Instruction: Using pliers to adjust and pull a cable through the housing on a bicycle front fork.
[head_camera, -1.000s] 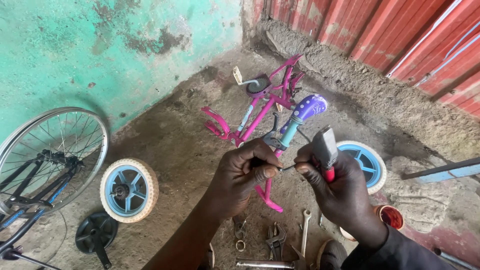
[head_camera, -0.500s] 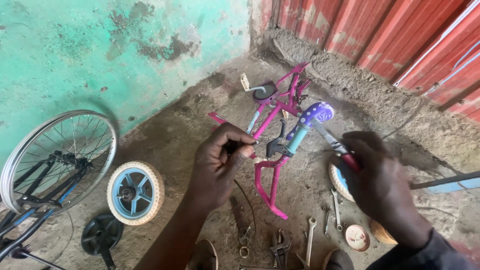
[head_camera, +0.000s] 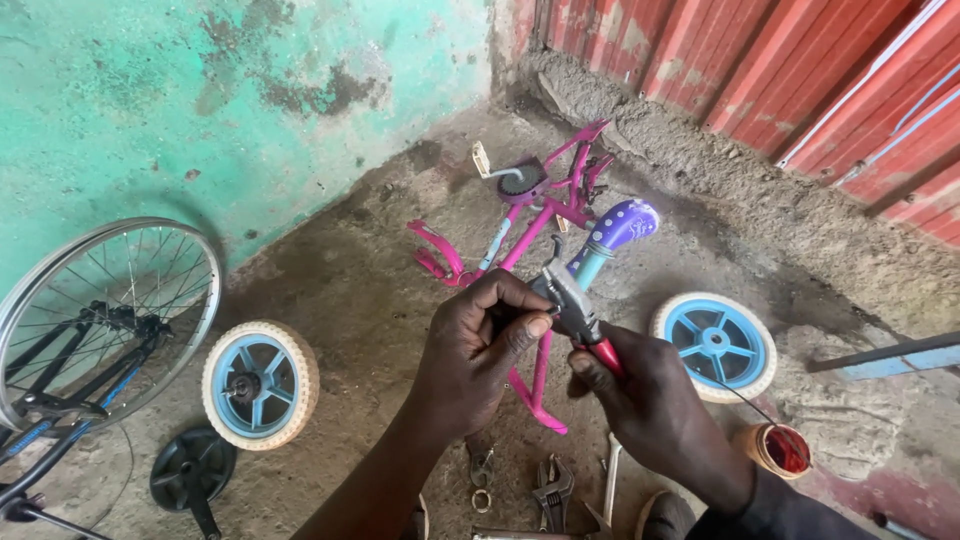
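My right hand (head_camera: 655, 405) grips red-handled pliers (head_camera: 575, 315), jaws pointing up and left. My left hand (head_camera: 480, 345) is pinched on a small dark part right at the plier jaws; the part itself is mostly hidden by my fingers. Behind the hands lies a small pink bicycle frame (head_camera: 540, 215) on the dirt floor, with a purple saddle (head_camera: 620, 225) and a crank and pedal (head_camera: 505, 175) at its far end.
Two small blue-hubbed white-tyred wheels lie on the ground, one left (head_camera: 258, 383) and one right (head_camera: 715, 343). A large spoked wheel (head_camera: 95, 315) leans at the left. Wrenches and loose tools (head_camera: 555, 490) lie near my arms, and a small tub of red grease (head_camera: 775, 447) sits at the right.
My right hand has swung the pliers back in from the right to meet my left hand's fingertips. The view shifted slightly, and the hands now sit lower over the frame.
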